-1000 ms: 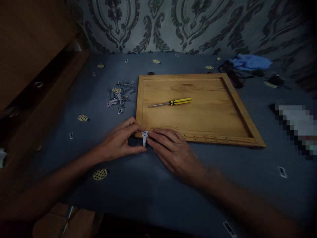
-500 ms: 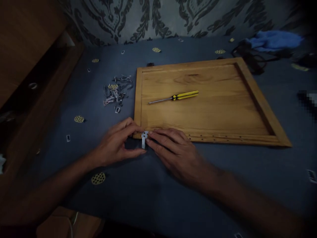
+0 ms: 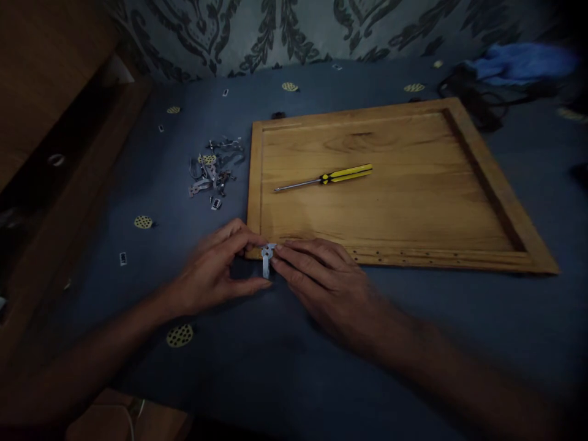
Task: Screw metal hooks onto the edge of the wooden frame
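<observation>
A small silver metal bracket point(image 3: 267, 258) stands at the near left corner of a wooden panel point(image 3: 395, 202) that lies flat on blue patterned cloth. My left hand point(image 3: 215, 269) pinches the bracket from the left with thumb and fingers. From the right, my right hand point(image 3: 316, 278) holds it with its fingertips, resting partly on the panel's near rail. A yellow-handled screwdriver point(image 3: 324, 178) lies on the panel, apart from both hands.
A pile of several metal brackets point(image 3: 214, 168) lies left of the panel. Blue fabric point(image 3: 519, 61) and dark cords point(image 3: 473, 104) sit at the back right. A wooden cabinet point(image 3: 50, 122) stands along the left. Patterned wallpaper is behind.
Both hands stay on the bracket at the panel's corner. The view has tilted down and shifted slightly, so the panel appears larger.
</observation>
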The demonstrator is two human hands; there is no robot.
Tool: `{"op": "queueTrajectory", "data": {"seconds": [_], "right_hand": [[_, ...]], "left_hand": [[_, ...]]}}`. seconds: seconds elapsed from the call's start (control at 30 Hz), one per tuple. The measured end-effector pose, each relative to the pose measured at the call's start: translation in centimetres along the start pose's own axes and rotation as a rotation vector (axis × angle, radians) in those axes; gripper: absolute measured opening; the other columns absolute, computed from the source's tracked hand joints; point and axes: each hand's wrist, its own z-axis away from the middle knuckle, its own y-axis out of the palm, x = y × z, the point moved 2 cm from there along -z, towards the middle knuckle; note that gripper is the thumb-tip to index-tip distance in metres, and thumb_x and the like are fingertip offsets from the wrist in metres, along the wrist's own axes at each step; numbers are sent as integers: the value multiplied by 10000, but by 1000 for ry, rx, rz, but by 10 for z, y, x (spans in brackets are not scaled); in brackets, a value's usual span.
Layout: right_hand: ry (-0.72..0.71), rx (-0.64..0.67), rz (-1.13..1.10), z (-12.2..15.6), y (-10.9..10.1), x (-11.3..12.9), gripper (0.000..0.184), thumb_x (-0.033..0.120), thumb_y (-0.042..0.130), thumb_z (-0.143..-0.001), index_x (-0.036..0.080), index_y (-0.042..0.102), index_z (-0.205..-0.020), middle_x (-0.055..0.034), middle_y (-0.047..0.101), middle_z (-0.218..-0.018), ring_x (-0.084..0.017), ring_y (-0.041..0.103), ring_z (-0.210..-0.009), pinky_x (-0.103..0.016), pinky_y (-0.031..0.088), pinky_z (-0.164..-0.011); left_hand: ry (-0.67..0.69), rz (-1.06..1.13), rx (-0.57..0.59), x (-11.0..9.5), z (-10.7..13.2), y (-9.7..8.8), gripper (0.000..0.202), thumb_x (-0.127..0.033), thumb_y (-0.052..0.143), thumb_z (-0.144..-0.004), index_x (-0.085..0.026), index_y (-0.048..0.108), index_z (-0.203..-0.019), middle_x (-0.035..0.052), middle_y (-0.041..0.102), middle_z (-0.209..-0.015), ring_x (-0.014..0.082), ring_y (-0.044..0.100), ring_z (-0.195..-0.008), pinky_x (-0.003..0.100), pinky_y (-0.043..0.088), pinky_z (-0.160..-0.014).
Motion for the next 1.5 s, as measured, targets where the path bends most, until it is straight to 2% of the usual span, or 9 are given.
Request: {"op": "queueTrajectory", "data": {"seconds": [0.3,0.47,0.9,1.17,1.5], "right_hand": [[13,9,-25,1,-2,0,335,139,440,-1076,79,686,-1295,-147,750,-1299,-274,641,-1271,-461,581,-1042],[22,10,-48,1,-2,0,320,103,481,-1051,80,695,-1287,-140,743,-1327,-278,621,-1309,-467,562,-1077],[11,30,-11,-3,-6,0,365,155,394,-1104,97,717,-1262,-111,762,-1287,-255,647,-1266,-434,576,-1068],[35,60,-25,0,-5,-1,376,99,446,-1056,189,746,-1262,-102,758,-1324,-276,669,-1294,-447,584,-1093],[22,60,-20,-2,-8,0,384,117,403,-1074,140,741,-1254,-121,769,-1297,-290,684,-1271,-449,592,-1071]], "left_hand": [[14,11,3,3,3,1,386,-337,783,-915,-233,618,-1248,9,600,-1004,135,565,-844,247,482,-709],[32,17,5,2,2,-1,367,-335,773,-921,-223,616,-1233,17,604,-1001,145,566,-863,256,489,-719],[11,12,26,3,3,-2,398,-384,787,-923,-249,618,-1257,11,591,-1003,152,563,-885,263,485,-747],[-19,19,30,2,3,-2,387,-412,770,-937,-258,622,-1260,13,585,-993,153,557,-864,268,483,-724],[27,18,33,2,1,-2,386,-401,759,-950,-250,598,-1266,0,571,-992,131,552,-861,236,479,-712]]}}
